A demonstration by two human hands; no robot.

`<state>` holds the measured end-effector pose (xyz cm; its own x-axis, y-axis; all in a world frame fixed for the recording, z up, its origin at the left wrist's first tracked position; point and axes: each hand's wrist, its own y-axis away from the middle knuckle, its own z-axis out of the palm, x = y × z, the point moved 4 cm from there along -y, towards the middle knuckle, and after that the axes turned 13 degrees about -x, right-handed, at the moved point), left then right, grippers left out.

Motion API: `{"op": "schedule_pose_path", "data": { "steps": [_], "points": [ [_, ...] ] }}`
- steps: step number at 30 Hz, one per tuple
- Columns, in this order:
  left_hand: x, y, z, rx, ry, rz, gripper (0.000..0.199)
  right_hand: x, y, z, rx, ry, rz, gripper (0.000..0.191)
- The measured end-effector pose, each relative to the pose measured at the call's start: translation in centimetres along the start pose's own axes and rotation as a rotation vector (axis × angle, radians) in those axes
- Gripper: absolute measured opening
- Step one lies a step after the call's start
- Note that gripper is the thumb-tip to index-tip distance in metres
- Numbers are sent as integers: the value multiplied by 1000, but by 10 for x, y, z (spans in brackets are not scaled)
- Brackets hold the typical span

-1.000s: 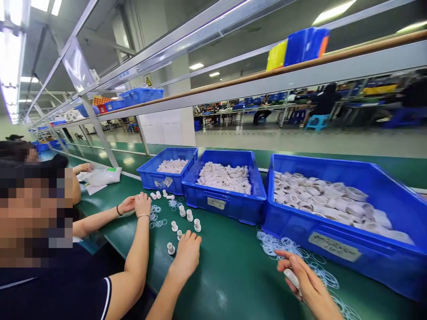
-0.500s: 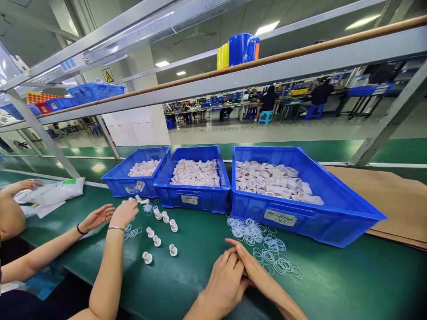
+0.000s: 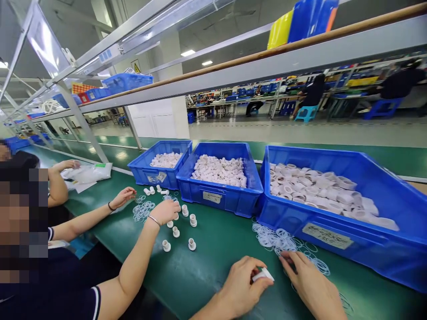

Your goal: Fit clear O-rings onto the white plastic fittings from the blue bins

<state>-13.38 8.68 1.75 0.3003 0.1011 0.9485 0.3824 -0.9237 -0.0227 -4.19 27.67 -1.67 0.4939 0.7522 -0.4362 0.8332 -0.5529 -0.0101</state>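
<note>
My left hand [image 3: 245, 286] is closed around a white plastic fitting [image 3: 263, 275], whose pale end sticks out between thumb and fingers. To its right, my right hand [image 3: 312, 282] reaches down to the loose pile of thin clear rings [image 3: 278, 238]. Its thumb and fingertips come together at the pile's near edge; whether a ring is pinched there is too small to make out. More rings lie beside and partly beneath this hand. Behind the pile stands a large blue bin [image 3: 325, 233] filled with white plastic rings or sleeves [image 3: 310, 186].
Two more blue bins [image 3: 218, 198] of small white parts stand in the row. At left, a co-worker's hand [image 3: 165, 211] is over several upright white flanged fittings [image 3: 192, 243], near a second ring pile [image 3: 143, 210]. A metal shelf beam [image 3: 213, 82] crosses above the green table [image 3: 200, 275].
My hands were together; now they are apart, the white fitting shows in the left and the right is at the rings. The view has swung left. The co-worker's nearer hand has moved onto the fittings.
</note>
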Motion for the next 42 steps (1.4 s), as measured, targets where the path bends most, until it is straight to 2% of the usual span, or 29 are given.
{"op": "schedule_pose_path", "data": {
  "steps": [2,5,8,12,18,24,29,32,37,42],
  "points": [
    [-4,-2,-1,3,186,-27,25,-4,1,-5,-3,-3,10,42],
    [-15,-7,1,-4,469,-56,36,-13,5,-13,32,-13,9,44],
    [-22,-10,1,13,581,-39,50,-19,8,-15,32,-13,7,45],
    [-21,-10,-1,7,605,-44,58,-26,11,-13,-9,-26,-22,43],
    [-14,-8,-5,-22,597,-42,53,-34,14,-20,-51,-159,-35,39],
    [-10,-6,-7,-62,567,-28,59,-66,20,-24,-257,-407,-228,39],
    [-4,-4,-10,-30,424,-55,35,-80,28,-29,-298,-487,-267,35],
    [-4,-5,-14,25,348,-47,33,-85,33,-32,-325,-500,-324,35],
    [-15,-9,-16,64,617,-82,54,-82,30,-30,-319,-442,-312,39],
    [-14,-9,-12,-8,783,-56,54,-74,24,-25,-288,-506,-221,38]
  ]
}}
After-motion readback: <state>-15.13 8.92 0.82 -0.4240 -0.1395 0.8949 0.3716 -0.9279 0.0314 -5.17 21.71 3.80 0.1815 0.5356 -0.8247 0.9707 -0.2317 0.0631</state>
